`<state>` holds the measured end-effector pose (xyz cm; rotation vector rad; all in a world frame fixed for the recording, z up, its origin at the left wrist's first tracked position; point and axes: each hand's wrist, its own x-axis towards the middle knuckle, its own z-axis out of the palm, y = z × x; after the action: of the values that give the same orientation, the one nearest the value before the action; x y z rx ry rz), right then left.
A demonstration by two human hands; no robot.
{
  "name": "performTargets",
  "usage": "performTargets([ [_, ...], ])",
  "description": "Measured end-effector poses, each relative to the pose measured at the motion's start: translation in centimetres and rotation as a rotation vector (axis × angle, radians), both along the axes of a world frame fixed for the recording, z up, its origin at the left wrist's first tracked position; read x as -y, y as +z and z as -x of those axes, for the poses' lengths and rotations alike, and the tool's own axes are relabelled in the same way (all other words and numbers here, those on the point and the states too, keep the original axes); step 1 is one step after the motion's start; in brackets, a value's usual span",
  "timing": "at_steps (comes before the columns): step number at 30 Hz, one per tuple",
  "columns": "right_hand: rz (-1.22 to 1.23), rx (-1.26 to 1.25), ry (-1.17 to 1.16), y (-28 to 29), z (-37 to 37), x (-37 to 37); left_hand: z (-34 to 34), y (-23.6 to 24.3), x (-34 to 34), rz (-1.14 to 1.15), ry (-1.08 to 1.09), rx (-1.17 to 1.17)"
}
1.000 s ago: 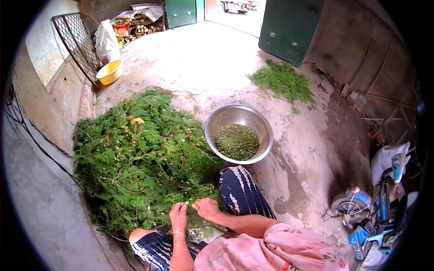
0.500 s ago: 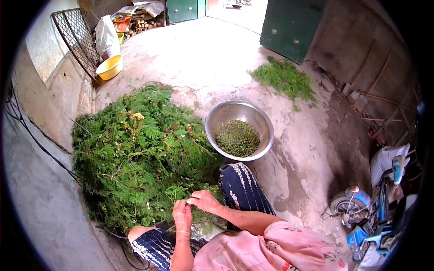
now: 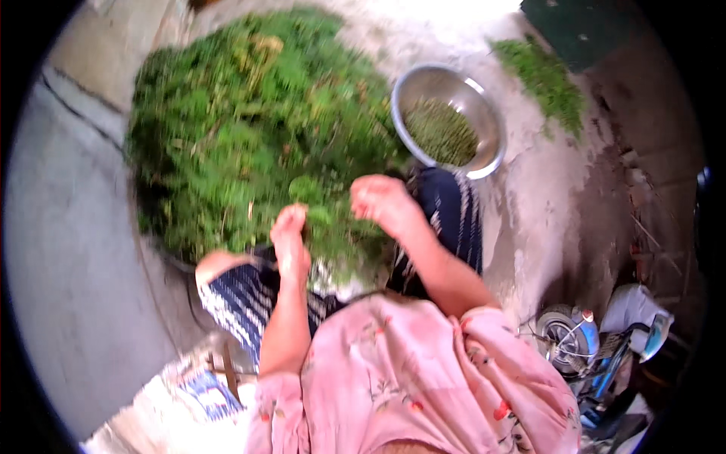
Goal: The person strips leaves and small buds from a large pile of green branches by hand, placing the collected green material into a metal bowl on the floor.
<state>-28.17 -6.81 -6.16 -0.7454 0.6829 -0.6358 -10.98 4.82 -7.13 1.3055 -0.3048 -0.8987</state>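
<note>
My left hand (image 3: 290, 233) is closed in a pinch, held upright in front of the pile's near edge. A feathery light-green sprig (image 3: 305, 189) shows just beyond its fingertips and appears to be held there. To its right and apart from it, my right hand (image 3: 380, 204) has its fingers curled together; blur hides whatever may be in them. A large heap of cut green branches (image 3: 249, 136) fills the floor ahead and to the left. Beyond my right knee stands a metal bowl (image 3: 484, 113), partly filled with small round green cones or berries (image 3: 442, 132).
A smaller bunch of green foliage (image 3: 541, 83) lies beyond the bowl, near a dark green door (image 3: 578, 30). At the right, a small wheeled vehicle (image 3: 563, 340) stands beside a pale sack (image 3: 631, 310). A concrete wall (image 3: 68, 242) runs along the left.
My hands have parted: they met at the fingertips before, and the right has moved away to the right. The view has tilted down, so the pile and bowl sit higher in it.
</note>
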Motion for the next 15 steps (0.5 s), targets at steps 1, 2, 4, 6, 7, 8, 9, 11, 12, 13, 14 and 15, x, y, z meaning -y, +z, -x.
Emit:
performTargets([
  [1, -0.115, 0.094, -0.06, -0.1, 0.4, 0.8, -0.2, -0.4, -0.2, 0.082, 0.036, -0.025],
  [2, -0.109, 0.119, -0.118, -0.1, 0.7, 1.5, -0.3, -0.7, -0.3, 0.009, 0.066, -0.076],
  [4, -0.159, 0.12, -0.186, 0.2, 1.1, 2.6, -0.3, -0.9, -0.2, 0.024, 0.085, -0.134],
  [6, -0.157, 0.101, -0.218, 0.7, 1.3, 2.9, -0.2, -0.5, 0.0, 0.035, 0.057, -0.127],
  [7, -0.144, 0.105, -0.219, 1.0, 1.2, 2.9, -0.1, 0.0, 0.1, -0.03, 0.077, -0.136],
  [8, -0.104, 0.124, -0.198, 1.3, 1.1, 2.7, 0.0, 0.5, 0.1, -0.051, 0.061, -0.145],
  [9, -0.094, 0.109, -0.187, 1.6, 0.9, 2.4, 0.3, 1.0, 0.5, 0.031, 0.021, -0.068],
  [11, -0.039, 0.047, -0.113, 1.9, 0.4, 1.7, 1.0, 1.9, 0.6, 0.07, -0.091, 0.13],
  [12, -0.007, 0.027, -0.083, 2.0, 0.0, 1.3, 1.2, 2.4, 0.6, 0.021, -0.168, 0.238],
  [13, 0.027, -0.058, -0.031, 2.1, -0.4, 0.8, 1.5, 2.7, 0.5, 0.002, -0.234, 0.356],
  [14, 0.075, -0.13, 0.009, 2.1, -0.8, 0.3, 1.6, 2.8, 0.5, -0.049, -0.307, 0.432],
  [15, 0.136, -0.184, 0.051, 2.1, -1.2, 0.0, 1.7, 2.9, 0.4, -0.06, -0.346, 0.503],
])
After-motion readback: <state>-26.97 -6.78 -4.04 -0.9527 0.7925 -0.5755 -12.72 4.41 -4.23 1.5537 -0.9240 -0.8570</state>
